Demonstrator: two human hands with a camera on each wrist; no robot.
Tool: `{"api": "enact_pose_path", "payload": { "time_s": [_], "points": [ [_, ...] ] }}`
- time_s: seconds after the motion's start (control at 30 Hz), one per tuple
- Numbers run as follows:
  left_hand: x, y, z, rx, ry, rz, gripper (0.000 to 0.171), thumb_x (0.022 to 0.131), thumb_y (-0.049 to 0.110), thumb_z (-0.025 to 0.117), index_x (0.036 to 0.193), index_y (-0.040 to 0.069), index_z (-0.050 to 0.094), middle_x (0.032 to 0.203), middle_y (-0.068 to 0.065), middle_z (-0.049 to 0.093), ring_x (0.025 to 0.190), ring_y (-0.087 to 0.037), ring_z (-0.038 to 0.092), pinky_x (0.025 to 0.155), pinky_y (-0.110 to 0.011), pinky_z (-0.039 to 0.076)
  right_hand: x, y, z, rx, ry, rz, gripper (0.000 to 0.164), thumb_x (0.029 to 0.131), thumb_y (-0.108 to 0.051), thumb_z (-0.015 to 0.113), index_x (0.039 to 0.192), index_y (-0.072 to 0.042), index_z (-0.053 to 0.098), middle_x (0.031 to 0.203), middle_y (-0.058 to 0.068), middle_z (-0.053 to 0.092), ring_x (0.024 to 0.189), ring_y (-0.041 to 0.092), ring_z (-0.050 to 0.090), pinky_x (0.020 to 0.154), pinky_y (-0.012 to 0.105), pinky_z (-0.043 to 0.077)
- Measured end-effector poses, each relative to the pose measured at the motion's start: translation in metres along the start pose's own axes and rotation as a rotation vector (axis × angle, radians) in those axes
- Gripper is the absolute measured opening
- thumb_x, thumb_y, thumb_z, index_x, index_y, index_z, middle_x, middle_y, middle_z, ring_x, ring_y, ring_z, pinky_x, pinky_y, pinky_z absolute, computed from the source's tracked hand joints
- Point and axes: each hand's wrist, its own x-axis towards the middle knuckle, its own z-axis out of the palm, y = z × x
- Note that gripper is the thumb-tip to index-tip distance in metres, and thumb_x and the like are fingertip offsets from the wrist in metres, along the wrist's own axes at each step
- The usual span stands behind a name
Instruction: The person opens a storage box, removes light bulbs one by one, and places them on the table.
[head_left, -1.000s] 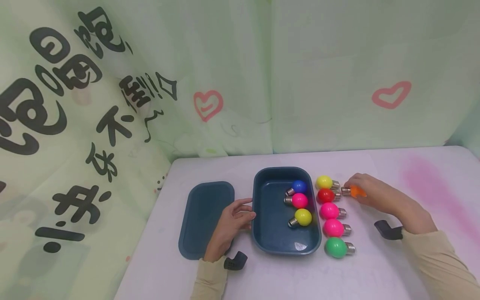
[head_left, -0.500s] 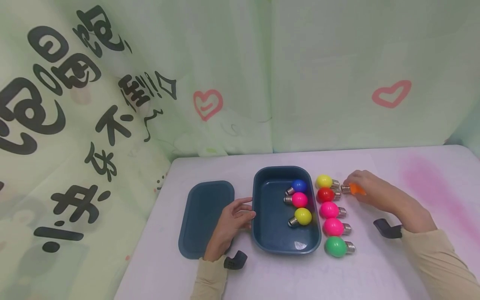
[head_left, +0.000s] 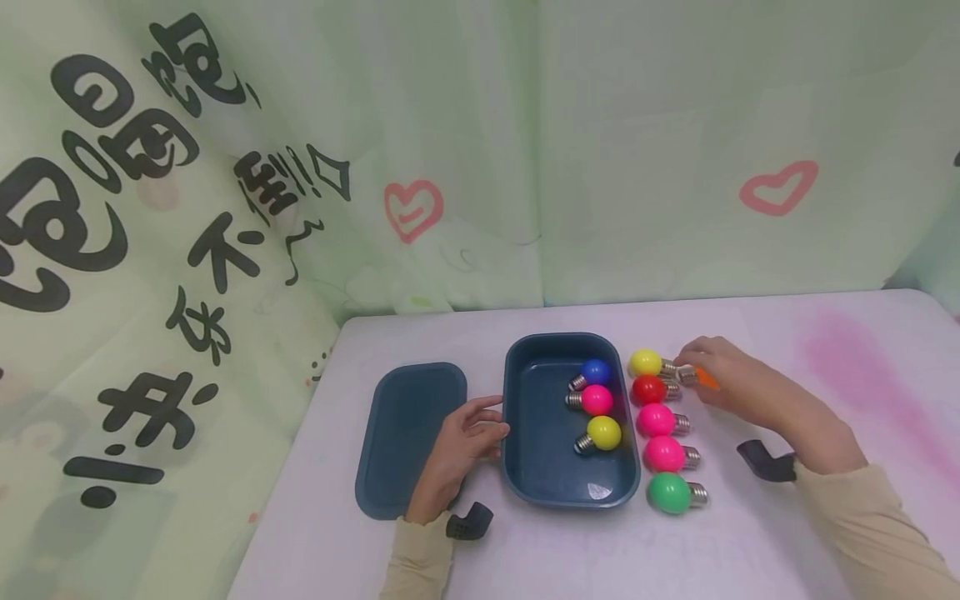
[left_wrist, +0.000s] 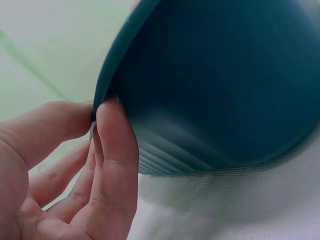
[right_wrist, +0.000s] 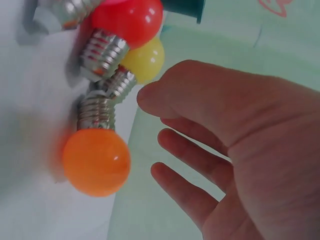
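My left hand [head_left: 463,446] pinches the left rim of the dark blue box [head_left: 536,475]; in the left wrist view, the box wall [left_wrist: 210,80] passes between thumb and finger. My right hand [head_left: 735,379] is over an orange light bulb [head_left: 706,379], partly covering it in the head view. In the right wrist view, its loosely bent fingers stand beside the orange bulb [right_wrist: 96,162], with a visible gap. That bulb's screw base points at the bases of the yellow bulb [head_left: 645,362] and the red bulb [head_left: 648,389]. Blue, pink and yellow bulbs [head_left: 603,432] lie inside the box.
Two pink bulbs [head_left: 664,454] and a green bulb [head_left: 669,492] continue the column along the box's right side. A flat dark blue lid [head_left: 405,433] lies left of the box. Behind the white table [head_left: 750,533] hangs a printed curtain [head_left: 600,167].
My right hand has shifted slightly left, and the orange bulb's base now sits closer to the yellow and red bulbs' bases. The left hand has kept its place on the box.
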Motion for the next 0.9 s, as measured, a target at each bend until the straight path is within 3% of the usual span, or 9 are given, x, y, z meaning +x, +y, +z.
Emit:
{"api": "enact_pose_path", "payload": {
  "time_s": [0.6,0.9],
  "points": [
    [-0.001,-0.001,-0.001,0.002,0.001,0.01,0.048,0.089,0.014,0.074,0.134,0.01,0.059,0.109,-0.01,0.065,0.087,-0.013,0.066,0.072,-0.028,0.057,-0.004,-0.055,-0.01,-0.015,0.009,-0.078,0.06,0.072,-0.01,0.088,0.127,-0.006,0.063,0.125,0.017,0.058,0.114,0.036,0.057,0.078,0.04,0.06],
    [-0.001,0.0,-0.001,0.001,-0.004,0.017,0.049,0.089,0.015,0.074,0.135,0.009,0.059,0.108,-0.009,0.065,0.087,-0.014,0.066,0.072,-0.028,0.057,-0.004,-0.068,-0.01,-0.062,0.075,-0.222,0.054,0.075,-0.005,0.085,0.124,-0.004,0.064,0.121,0.013,0.06,0.111,0.031,0.058,0.078,0.036,0.059]
  ]
}}
